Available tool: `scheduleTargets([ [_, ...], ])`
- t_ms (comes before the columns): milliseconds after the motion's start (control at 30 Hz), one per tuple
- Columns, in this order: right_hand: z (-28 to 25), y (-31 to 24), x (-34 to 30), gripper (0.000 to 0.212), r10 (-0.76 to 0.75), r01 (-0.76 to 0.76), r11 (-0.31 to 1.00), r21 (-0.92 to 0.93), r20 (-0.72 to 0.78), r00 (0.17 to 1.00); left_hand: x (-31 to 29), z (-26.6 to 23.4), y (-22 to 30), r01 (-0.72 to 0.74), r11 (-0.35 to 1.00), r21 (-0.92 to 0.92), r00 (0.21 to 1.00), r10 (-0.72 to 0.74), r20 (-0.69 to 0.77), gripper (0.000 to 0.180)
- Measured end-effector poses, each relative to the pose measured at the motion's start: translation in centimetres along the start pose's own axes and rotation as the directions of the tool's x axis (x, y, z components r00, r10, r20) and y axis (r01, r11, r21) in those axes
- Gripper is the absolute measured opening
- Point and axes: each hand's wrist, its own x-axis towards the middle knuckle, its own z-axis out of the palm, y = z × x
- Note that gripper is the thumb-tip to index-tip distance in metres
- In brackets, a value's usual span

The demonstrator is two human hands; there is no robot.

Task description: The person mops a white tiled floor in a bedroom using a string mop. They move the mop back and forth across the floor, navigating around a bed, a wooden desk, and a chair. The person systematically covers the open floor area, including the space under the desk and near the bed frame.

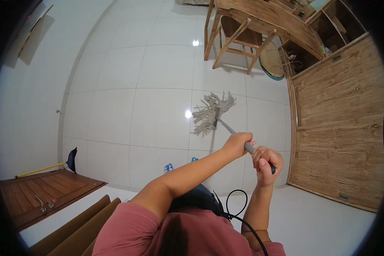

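Tiled floor [162, 68] left of the string mop head [205, 113] gives passage out to the white wall [30, 111] at frame left. Upper right, the wooden chair [240, 32] and bench [260, 13] obstruct; a wood-grain cabinet [335, 121] bounds the right.

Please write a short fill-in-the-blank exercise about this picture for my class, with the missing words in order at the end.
1. Of the left hand and the right hand, the one gripping the mop handle nearer the mop head is the ____ hand.
2. The mop head's gray strands are spread on the tiled ____.
3. The long-handled tool near the brown door has a ____ handle.
4. The chair and the desk are made of ____.

Missing words: left; floor; yellow; wood.
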Motion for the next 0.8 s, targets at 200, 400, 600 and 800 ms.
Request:
scheduleTargets([
  [200,6.7,-0.7,-1.3,0.030,0.000,-0.035,0.967,0.251,0.137,0.991,-7.7,-10.4,5.2,0.046,0.914,0.403,0.993,0.001,-0.116,0.033],
  [400,15.0,2.9,-3.7,0.029,0.060,-0.173,0.937,0.305,0.346,0.936,-15.9,-20.6,3.5,0.212,0.807,0.551,0.972,-0.113,-0.207,0.027],
  [600,20.7,5.0,-4.8,0.017,0.090,-0.198,0.969,0.144,0.543,0.835,-20.4,-25.8,1.9,0.312,0.797,0.517,0.915,-0.106,-0.390,0.023],
  [800,17.1,3.0,-4.5,0.017,0.054,-0.180,0.964,0.194,0.523,0.851,-19.3,-22.4,2.2,0.268,0.816,0.513,0.946,-0.121,-0.301,0.023],
])
